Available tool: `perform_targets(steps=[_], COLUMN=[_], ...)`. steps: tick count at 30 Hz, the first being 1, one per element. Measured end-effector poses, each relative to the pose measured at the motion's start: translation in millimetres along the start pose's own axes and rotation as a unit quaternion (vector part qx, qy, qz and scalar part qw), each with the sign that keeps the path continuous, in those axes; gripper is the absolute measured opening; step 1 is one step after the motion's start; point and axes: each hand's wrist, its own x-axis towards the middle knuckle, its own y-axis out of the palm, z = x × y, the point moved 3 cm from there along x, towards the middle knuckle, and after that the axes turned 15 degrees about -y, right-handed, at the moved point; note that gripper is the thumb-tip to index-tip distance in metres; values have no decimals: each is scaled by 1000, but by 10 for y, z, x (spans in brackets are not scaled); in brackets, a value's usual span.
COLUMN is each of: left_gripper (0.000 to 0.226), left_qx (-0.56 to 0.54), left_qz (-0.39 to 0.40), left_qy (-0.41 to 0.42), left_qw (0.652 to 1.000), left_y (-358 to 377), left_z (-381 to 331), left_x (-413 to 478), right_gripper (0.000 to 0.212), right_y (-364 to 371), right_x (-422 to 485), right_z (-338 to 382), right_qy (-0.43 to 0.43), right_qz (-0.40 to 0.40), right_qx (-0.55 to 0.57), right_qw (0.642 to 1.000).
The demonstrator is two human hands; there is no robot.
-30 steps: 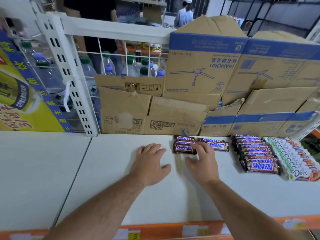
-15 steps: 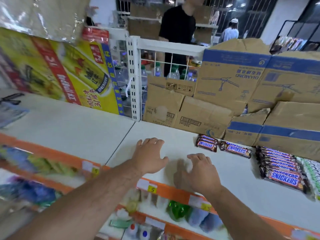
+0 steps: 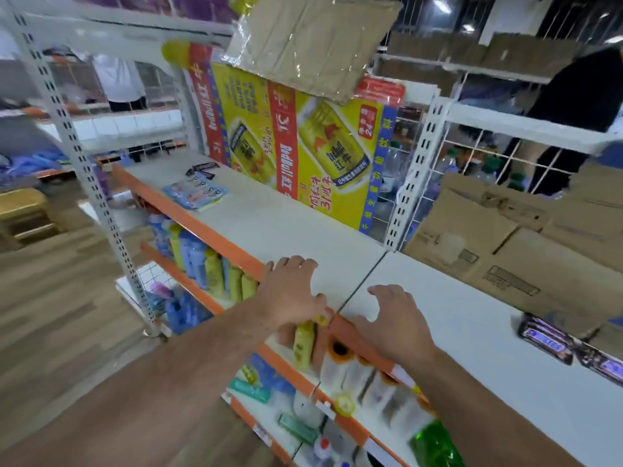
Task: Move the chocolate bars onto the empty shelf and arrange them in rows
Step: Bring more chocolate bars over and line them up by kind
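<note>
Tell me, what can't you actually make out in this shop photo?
Chocolate bars: head view, the right edge cuts the row off, so no count.
Light blue packets: head view, blur makes their print unreadable.
Lower-shelf goods: head view, partly hidden under the orange shelf lip.
Left hand and right hand: palms face down, undersides unseen.
</note>
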Motion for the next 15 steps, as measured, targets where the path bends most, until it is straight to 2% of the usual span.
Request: perform_targets(steps=[15], left_gripper=[67], left_qx=[-10], left_qz=[-9], left_qy=[-45], left_qw=[999], left_y=[-759], left_z=[2601], left_x=[1040], right_gripper=[55], right_y=[1035], right_x=[1984], right_z=[2154], right_qy=[-47], right_qz=[27], right_qx=[37], right_qw=[998])
